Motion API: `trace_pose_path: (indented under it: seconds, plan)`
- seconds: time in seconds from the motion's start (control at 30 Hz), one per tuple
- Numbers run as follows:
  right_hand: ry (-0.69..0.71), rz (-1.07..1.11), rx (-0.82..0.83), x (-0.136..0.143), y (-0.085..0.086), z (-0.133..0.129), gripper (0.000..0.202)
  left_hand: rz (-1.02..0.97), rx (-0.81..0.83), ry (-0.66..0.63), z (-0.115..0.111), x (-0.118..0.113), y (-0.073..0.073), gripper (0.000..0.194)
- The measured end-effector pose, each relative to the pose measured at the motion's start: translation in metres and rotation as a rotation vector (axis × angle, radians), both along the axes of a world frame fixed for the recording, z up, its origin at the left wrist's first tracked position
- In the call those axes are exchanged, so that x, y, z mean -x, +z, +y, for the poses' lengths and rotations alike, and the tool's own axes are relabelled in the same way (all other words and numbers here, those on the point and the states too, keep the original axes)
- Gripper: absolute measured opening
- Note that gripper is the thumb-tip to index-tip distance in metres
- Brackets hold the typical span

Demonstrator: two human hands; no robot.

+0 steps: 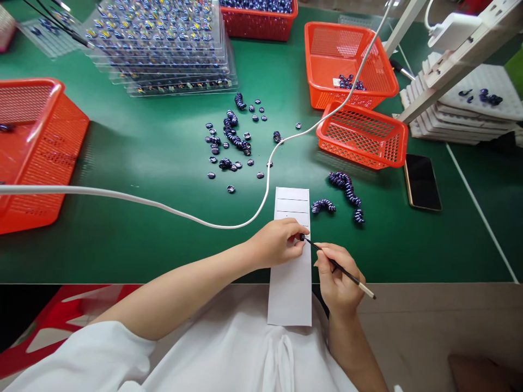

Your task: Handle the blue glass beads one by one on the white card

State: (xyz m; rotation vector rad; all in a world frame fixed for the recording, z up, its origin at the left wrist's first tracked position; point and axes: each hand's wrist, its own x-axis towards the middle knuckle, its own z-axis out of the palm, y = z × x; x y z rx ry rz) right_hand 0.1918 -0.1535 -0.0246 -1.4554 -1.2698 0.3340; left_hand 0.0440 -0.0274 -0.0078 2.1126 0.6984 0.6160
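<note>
My left hand (pixel 280 242) pinches a small dark bead (pixel 302 237) between thumb and fingers, above a white paper strip (pixel 291 294) with ruled lines. In my right hand (pixel 340 277) is a thin dark paintbrush (pixel 347 273) with a pale end, held like a pen. Its tip meets the bead or comes very close to it; which one I cannot tell. The strip reaches over the table's front edge towards my lap. Just right of the strip lie a short curved row of shiny dark beads (pixel 323 206) and a longer row (pixel 346 188).
More beads (pixel 237 140) lie scattered mid-table. A white cable (pixel 220 225) crosses in front of them. Orange baskets (pixel 363 136) stand at the right and left (pixel 44 147). Stacked clear trays (pixel 163 65) of beads are at the back. A phone (pixel 423 182) lies right, near a slanted metal post (pixel 461 54).
</note>
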Motion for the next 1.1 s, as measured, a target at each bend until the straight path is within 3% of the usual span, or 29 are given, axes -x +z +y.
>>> trace_pose_path:
  seconds: [0.3, 0.63, 1.1]
  plan:
    - [-0.089, 0.152, -0.061, 0.0039, 0.0004, 0.0010, 0.019, -0.003, 0.019, 0.007, -0.0001, 0.0005, 0.0006, 0.025]
    - [-0.126, 0.143, 0.078, 0.0048, 0.0018, 0.0030, 0.006, -0.012, 0.001, -0.004, -0.0011, 0.0012, 0.0002, 0.026]
    - [-0.167, 0.166, 0.090, 0.0059, 0.0047, 0.0031, 0.007, -0.008, 0.015, -0.016, -0.0017, 0.0001, 0.0014, 0.026]
